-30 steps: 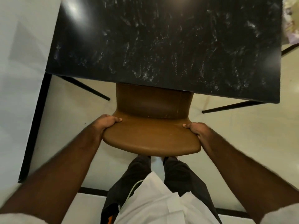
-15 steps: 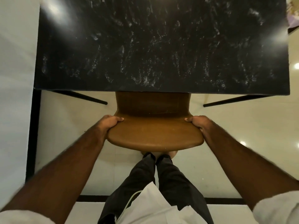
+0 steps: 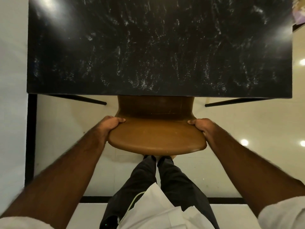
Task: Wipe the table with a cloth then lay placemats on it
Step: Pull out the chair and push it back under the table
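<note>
Black, white-veined rectangular stone-look counter (image 3: 158,47): fills the upper frame; no cloth or placemat in view.
Below it, left hand (image 3: 109,125) grips the left edge of the brown moulded chair (image 3: 156,138) backrest; seat tucked under the counter's near edge; right hand (image 3: 203,128) grips the right edge. The two-sided hold probably serves to shift the chair squarely, giving access for wiping.
</note>
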Demonstrator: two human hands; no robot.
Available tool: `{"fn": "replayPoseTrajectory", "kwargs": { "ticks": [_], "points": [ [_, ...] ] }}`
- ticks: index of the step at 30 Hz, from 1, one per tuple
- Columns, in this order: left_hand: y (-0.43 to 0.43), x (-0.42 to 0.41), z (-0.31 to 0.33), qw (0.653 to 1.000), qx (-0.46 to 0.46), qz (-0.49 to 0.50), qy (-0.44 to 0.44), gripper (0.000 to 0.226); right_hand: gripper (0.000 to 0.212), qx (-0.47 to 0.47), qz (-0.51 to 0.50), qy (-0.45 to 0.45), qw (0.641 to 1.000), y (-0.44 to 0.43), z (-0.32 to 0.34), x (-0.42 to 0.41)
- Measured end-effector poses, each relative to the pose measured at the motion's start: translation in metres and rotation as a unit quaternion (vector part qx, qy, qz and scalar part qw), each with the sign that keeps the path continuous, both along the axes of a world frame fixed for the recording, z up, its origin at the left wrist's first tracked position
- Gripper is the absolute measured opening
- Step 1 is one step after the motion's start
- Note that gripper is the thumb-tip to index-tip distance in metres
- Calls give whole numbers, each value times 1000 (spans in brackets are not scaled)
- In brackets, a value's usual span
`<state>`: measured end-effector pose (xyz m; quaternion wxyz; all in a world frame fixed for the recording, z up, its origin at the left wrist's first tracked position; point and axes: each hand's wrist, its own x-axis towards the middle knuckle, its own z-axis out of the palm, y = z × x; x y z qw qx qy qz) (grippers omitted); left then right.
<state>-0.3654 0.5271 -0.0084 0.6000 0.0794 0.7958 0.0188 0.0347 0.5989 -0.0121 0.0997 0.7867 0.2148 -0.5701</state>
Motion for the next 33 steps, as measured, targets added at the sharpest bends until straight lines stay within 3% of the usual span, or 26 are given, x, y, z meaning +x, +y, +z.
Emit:
{"fn": "replayPoseTrajectory", "kwargs": {
  "ticks": [12,14,15,17,19,21,23,25,28,33],
  "points": [
    [-6,11,15,1000,2,8,-7,44,60,11,-11,15,1000,-5,8,3],
    [-8,14,24,999,33,-41,-1,57,62,44,39,6,998,-5,16,0],
    [-11,15,30,993,64,-98,9,75,68,70,90,-3,993,-7,22,-2],
    [-21,19,50,946,162,-277,40,106,89,133,236,-17,963,-17,41,-6],
    [-40,30,71,843,254,-465,89,124,108,204,386,-39,899,-38,70,-9],
    [-62,43,92,758,278,-579,115,137,121,262,491,-33,830,-65,98,-13],
    [-78,56,101,713,249,-645,116,139,127,254,588,-31,767,-87,113,-17],
    [-88,63,97,673,240,-684,150,116,115,237,656,-50,715,-101,116,-21],
    [-88,69,90,661,244,-681,199,79,86,249,671,-85,693,-112,109,-27],
    [-89,72,84,666,241,-677,199,73,82,250,668,-90,695,-111,107,-29]
  ]
}}
